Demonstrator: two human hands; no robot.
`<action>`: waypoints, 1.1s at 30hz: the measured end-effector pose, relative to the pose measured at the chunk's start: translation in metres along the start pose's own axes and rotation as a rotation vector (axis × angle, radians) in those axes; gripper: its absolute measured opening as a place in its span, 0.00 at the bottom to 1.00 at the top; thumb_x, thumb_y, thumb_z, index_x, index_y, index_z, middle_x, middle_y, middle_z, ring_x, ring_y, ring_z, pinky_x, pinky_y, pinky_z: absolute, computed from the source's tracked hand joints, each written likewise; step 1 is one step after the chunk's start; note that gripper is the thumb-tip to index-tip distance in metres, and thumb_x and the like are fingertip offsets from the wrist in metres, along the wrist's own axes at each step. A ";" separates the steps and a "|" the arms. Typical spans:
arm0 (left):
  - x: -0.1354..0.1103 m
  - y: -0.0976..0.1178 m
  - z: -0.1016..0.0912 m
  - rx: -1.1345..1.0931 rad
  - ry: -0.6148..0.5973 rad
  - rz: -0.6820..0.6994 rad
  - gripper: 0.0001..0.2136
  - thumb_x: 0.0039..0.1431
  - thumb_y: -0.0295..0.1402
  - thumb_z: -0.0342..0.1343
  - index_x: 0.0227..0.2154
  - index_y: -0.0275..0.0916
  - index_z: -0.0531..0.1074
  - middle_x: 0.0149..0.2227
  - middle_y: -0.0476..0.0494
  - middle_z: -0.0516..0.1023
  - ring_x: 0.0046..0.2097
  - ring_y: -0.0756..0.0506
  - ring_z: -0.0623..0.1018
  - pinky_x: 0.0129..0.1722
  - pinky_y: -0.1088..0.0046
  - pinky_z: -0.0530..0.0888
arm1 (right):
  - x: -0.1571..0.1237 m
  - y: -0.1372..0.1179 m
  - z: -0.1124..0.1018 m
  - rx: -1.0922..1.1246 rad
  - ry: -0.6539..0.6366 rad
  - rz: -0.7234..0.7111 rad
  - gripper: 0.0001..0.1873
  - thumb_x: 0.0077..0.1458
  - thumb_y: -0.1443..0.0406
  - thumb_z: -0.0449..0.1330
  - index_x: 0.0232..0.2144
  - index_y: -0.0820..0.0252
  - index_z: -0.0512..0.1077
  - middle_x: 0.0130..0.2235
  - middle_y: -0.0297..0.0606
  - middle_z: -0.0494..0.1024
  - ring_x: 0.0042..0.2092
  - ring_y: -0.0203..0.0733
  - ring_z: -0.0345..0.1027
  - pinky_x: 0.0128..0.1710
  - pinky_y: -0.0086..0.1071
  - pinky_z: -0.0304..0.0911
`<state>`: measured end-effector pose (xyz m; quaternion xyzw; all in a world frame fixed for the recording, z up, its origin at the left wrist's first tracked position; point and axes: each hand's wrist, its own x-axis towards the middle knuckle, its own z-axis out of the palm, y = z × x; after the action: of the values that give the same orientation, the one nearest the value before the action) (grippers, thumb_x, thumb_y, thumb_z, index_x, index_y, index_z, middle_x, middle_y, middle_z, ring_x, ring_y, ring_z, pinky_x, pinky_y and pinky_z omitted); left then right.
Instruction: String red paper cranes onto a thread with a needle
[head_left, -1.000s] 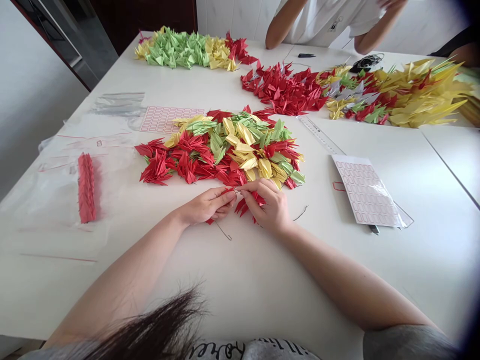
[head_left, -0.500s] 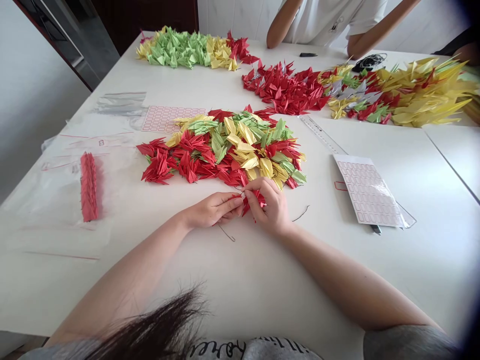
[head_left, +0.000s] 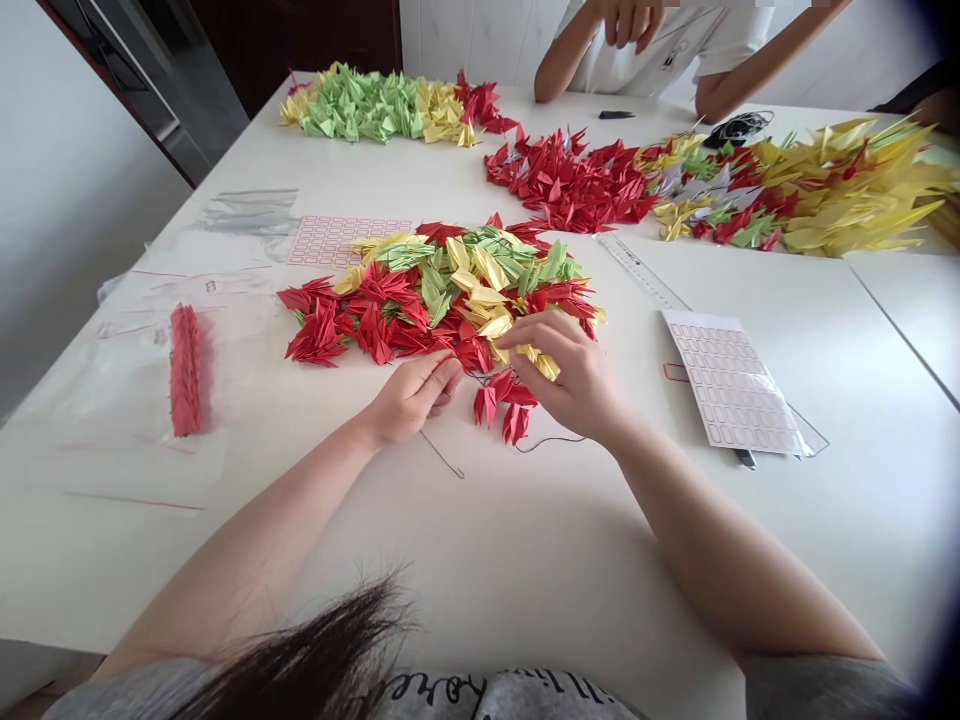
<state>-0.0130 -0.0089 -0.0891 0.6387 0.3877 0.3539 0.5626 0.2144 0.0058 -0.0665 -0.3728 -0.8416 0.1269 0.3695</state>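
My left hand rests on the white table with its fingers pinched on a thin wire needle that slants toward me. A short string of red paper cranes lies between my hands, with a dark thread trailing from it. My right hand reaches over the near edge of the mixed pile of red, yellow and green cranes. Its fingers curl around a yellow crane at the edge of the pile.
A bagged row of red cranes lies at the left among clear bags. Label sheets and a ruler flank the pile. More crane heaps fill the far side, where another person's arms lean.
My right hand let go of the strung red cranes and moved up and right onto the pile. The cranes now lie on the table. My left hand stayed put.
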 end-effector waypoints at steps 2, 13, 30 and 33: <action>-0.001 -0.006 0.000 0.261 0.171 0.176 0.22 0.71 0.51 0.41 0.26 0.41 0.59 0.22 0.53 0.59 0.23 0.52 0.60 0.24 0.74 0.60 | -0.002 0.002 0.001 -0.087 -0.134 -0.030 0.13 0.59 0.70 0.57 0.46 0.57 0.73 0.44 0.44 0.75 0.47 0.50 0.69 0.49 0.45 0.67; -0.001 -0.023 -0.011 1.118 0.400 0.348 0.19 0.73 0.40 0.39 0.27 0.40 0.65 0.20 0.49 0.68 0.21 0.49 0.66 0.22 0.71 0.53 | -0.017 0.003 0.029 -0.234 -0.409 -0.121 0.21 0.60 0.54 0.63 0.50 0.60 0.74 0.51 0.48 0.75 0.49 0.53 0.65 0.52 0.50 0.63; -0.009 -0.006 0.016 0.526 0.266 0.359 0.19 0.61 0.34 0.58 0.54 0.36 0.73 0.53 0.33 0.76 0.36 0.47 0.80 0.33 0.71 0.79 | -0.014 0.001 0.031 0.052 0.077 -0.145 0.06 0.66 0.68 0.56 0.41 0.57 0.74 0.38 0.41 0.79 0.40 0.44 0.72 0.41 0.40 0.70; -0.008 -0.009 0.026 0.211 0.278 0.128 0.14 0.60 0.40 0.62 0.44 0.35 0.78 0.38 0.40 0.82 0.28 0.49 0.79 0.27 0.74 0.78 | -0.014 -0.003 0.031 0.098 0.142 -0.179 0.06 0.66 0.69 0.57 0.42 0.56 0.73 0.38 0.41 0.79 0.40 0.44 0.73 0.41 0.39 0.71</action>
<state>0.0058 -0.0274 -0.1016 0.6627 0.4550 0.4311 0.4097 0.1971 -0.0042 -0.0935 -0.2856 -0.8361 0.1074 0.4558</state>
